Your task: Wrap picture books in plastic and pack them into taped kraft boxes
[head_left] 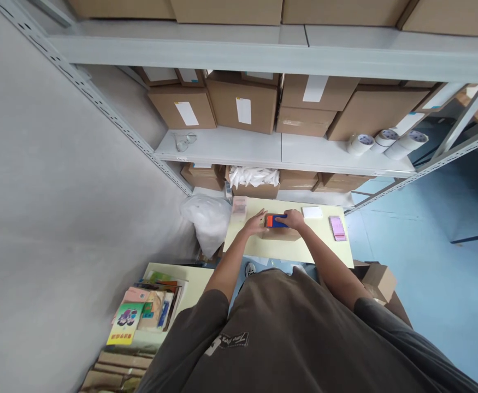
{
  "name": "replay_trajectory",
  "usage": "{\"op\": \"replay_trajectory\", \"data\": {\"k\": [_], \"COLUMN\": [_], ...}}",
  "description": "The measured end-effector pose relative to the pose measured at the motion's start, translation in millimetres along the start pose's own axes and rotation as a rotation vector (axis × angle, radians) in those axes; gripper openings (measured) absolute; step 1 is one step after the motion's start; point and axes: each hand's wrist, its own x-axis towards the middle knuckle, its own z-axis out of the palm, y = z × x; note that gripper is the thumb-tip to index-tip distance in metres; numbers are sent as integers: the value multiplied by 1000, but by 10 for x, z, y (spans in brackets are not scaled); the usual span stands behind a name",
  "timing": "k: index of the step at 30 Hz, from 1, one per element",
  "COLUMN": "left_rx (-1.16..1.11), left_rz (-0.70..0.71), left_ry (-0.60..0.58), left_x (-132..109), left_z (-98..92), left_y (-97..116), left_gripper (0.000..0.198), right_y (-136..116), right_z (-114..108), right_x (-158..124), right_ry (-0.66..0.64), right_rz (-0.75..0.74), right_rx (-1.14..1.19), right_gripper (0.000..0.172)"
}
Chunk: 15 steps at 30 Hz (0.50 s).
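Note:
A small brown cardboard box point(282, 235) sits on a pale yellow table point(283, 250) below me. On top of the box lies a red and blue object point(275, 221). My right hand point(293, 219) rests curled over that object. My left hand point(256, 223) lies against the box's left side, fingers stretched toward it. Both hands are small and far off in this view, so the grip is hard to read.
On the table: a clear packet point(239, 208), a white pad point(312, 212), a pink stack point(337, 227). Grey shelving point(279, 150) behind holds cardboard boxes and tape rolls point(386, 141). A white bag point(208, 217) sits left; books point(148, 308) lie on a low table.

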Motion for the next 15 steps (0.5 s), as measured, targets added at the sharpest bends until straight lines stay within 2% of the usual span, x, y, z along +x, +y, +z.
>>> {"op": "replay_trajectory", "data": {"k": [2,8,10,15], "left_rx": [4,-59,-78,-158], "left_rz": [25,41,41,4], "left_ry": [-58,-65,-62,-29], "left_x": [31,29,34,60], "left_z": [2,107,108,125], "left_y": [37,-2,-26,-100], "left_gripper": [104,73,76,99], "right_y": [-32,-100,-102,-106], "right_z": [-22,-101,-118,-144], "right_x": [-28,-113,-121,-120], "right_ry": [-10,-44,-52,-66], "right_rz": [-1,8,5,10], "right_rx": [-15,-51,-49,-42], "right_gripper": [57,59,60,59]}}
